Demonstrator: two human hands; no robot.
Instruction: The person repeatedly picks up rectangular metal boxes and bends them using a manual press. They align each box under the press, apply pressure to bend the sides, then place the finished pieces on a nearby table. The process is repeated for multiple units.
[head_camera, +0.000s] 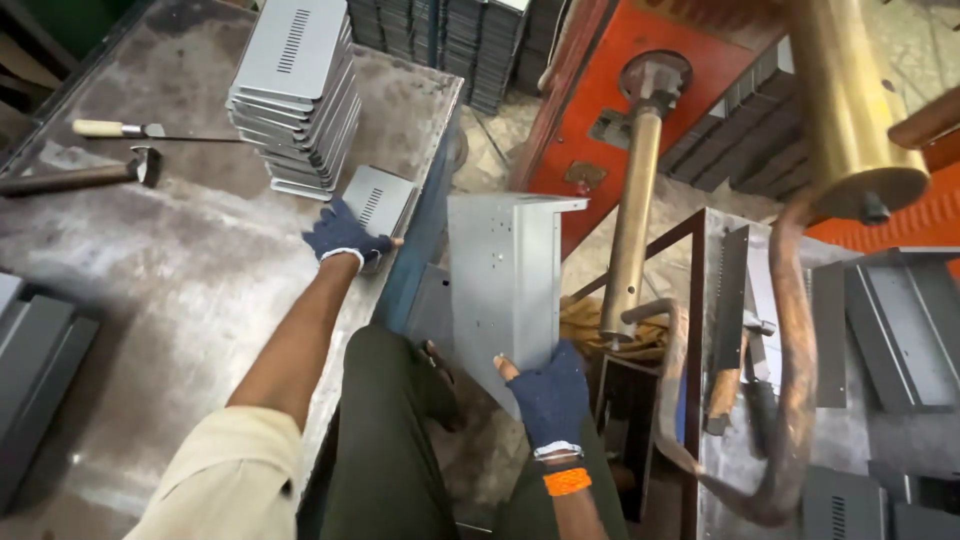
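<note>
Left hand (343, 236), gloved, grips a small vented grey plate (381, 203) at the foot of the stack of vented plates (298, 90) on the workbench (150, 290). Right hand (548, 394) clasps the bent sheet-metal panel (505, 275), right of the stack, off the bench edge.

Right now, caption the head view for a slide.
Gloved left hand grips a small vented panel by a stack; right hand holds a bent sheet-metal bracket.

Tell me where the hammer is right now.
In the head view the hammer lies at the far left of the metal table, just below a wooden-handled tool and left of the stack of grey slotted panels.
</note>
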